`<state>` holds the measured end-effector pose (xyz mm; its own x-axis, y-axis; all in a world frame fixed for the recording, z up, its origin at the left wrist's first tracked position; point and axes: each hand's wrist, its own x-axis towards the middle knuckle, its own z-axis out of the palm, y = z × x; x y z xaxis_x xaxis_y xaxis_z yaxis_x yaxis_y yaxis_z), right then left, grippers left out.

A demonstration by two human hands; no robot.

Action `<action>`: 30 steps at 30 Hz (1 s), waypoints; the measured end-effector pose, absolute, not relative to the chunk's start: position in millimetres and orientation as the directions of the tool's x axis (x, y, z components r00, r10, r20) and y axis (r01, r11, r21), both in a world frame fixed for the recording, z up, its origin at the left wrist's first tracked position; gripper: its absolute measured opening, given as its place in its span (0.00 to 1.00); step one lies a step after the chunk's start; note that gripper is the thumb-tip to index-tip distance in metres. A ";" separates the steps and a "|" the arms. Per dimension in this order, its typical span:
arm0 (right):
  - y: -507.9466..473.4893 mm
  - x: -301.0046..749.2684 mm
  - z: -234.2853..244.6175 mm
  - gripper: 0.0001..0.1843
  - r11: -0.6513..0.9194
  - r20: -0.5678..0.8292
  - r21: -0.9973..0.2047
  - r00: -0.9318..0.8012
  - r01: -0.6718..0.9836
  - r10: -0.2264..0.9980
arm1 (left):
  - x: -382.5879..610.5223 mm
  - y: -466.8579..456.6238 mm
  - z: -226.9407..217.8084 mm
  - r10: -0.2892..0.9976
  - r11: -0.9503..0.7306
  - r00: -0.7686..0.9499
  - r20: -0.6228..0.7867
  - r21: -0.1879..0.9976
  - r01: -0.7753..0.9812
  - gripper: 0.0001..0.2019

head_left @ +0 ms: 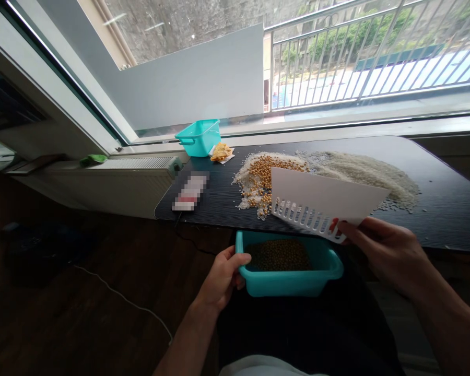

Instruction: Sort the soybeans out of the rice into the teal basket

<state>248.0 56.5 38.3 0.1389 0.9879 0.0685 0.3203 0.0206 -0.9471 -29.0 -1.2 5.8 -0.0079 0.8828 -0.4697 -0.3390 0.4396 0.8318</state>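
My left hand (224, 274) grips the left end of a teal plastic bin (285, 284), thumb over its rim. The bin sits just below the table's front edge and has yellowish beans (284, 253) in its bottom. In my right hand (384, 250) is a white plastic sheet (321, 194) with a row of slots along its lower edge, held by its right end. The sheet is tilted over the table edge above the bin. Behind its left side lie golden soybeans (264, 172) mixed with white grains. A wide pile of rice-like grains (360, 169) spreads to the right.
A second teal bin (199, 138) stands at the table's far left by the window, beside a crumpled yellow thing (221, 152). A blurred-out phone-like object (191, 191) lies on the dark table (450, 209), with a cable hanging off the edge. A radiator (141, 177) is at left.
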 end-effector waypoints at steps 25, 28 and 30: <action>68.4 237.6 47.6 0.21 0.110 0.136 -0.947 0.067 0.302 0.988 | -29.7 -1.1 6.5 0.880 0.439 -0.024 -0.475 0.832 -0.338 0.17; 72.2 235.0 43.5 0.24 0.111 0.126 -0.951 0.037 0.288 0.991 | -30.2 -1.7 6.6 0.876 0.445 -0.028 -0.481 0.829 -0.339 0.17; 72.0 237.3 41.8 0.25 0.103 0.122 -0.949 0.044 0.298 0.992 | -30.4 -2.0 6.7 0.875 0.446 -0.026 -0.483 0.826 -0.345 0.16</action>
